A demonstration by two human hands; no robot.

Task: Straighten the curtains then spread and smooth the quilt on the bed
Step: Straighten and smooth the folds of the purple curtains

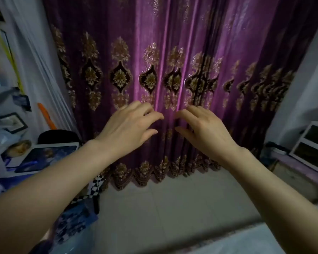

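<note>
A purple curtain (173,52) with gold and dark ornament hangs in folds across the far wall, its scalloped hem just above the floor. My left hand (128,127) and my right hand (204,129) reach toward its middle at the same height, a small gap between them. Both have their fingers spread and slightly curled, fingertips at or near the cloth, nothing gripped. A pale strip at the bottom right (264,241) may be the bed's edge; the quilt is not clearly in view.
A cluttered desk (0,171) on the left holds a tablet (46,156), a picture frame (11,121) and a bowl. A white shelf unit (312,145) stands on a low stand at the right. Grey tiled floor (163,202) lies between.
</note>
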